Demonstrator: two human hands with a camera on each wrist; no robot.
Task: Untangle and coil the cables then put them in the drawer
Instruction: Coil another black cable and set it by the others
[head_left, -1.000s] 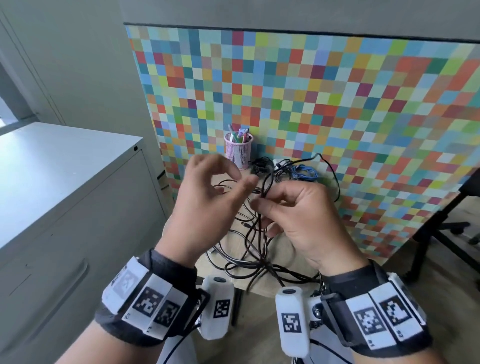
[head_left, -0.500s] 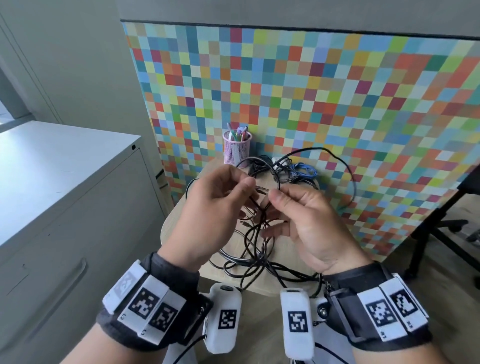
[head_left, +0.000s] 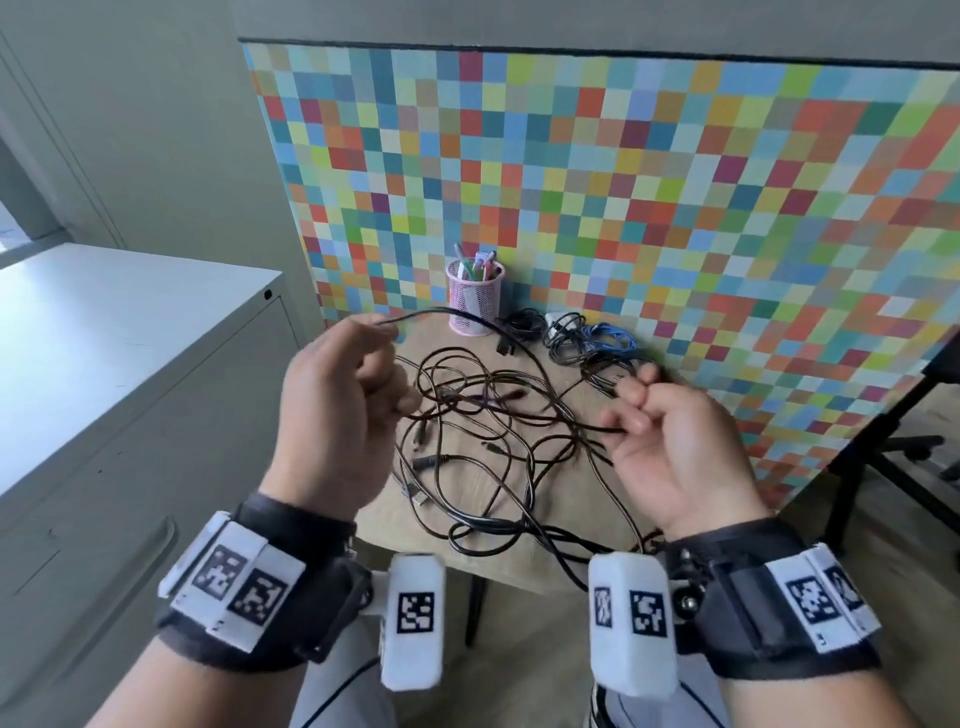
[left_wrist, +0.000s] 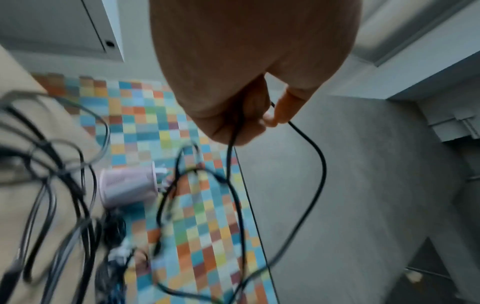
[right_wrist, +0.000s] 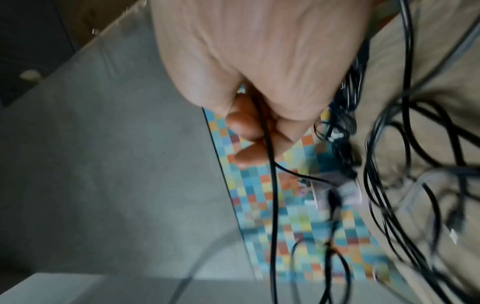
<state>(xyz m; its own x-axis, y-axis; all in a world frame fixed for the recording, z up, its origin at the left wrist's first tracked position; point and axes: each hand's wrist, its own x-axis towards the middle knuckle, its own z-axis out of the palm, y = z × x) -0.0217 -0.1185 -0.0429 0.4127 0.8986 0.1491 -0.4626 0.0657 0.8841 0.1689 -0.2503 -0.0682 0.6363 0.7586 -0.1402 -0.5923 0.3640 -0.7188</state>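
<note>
A tangle of black cables (head_left: 488, 457) lies on the small round table (head_left: 571, 519). My left hand (head_left: 358, 384) is raised at the left and grips one black cable (head_left: 467, 317), which arcs out over the table; the left wrist view shows that cable (left_wrist: 319, 164) running from my curled fingers (left_wrist: 275, 115). At the right, my right hand (head_left: 639, 410) pinches the same black strand (right_wrist: 270, 185), stretched between both hands above the pile. Coiled black and blue cables (head_left: 592, 343) sit at the table's back.
A pink mesh pen cup (head_left: 475, 296) stands at the back of the table against a multicoloured checkered panel (head_left: 675, 208). A grey cabinet with drawers (head_left: 104, 415) stands at the left. A dark chair base (head_left: 883, 452) is at the right.
Both hands have moved apart, the left to the left and the right to the right, drawing a black cable out taut between them above the pile.
</note>
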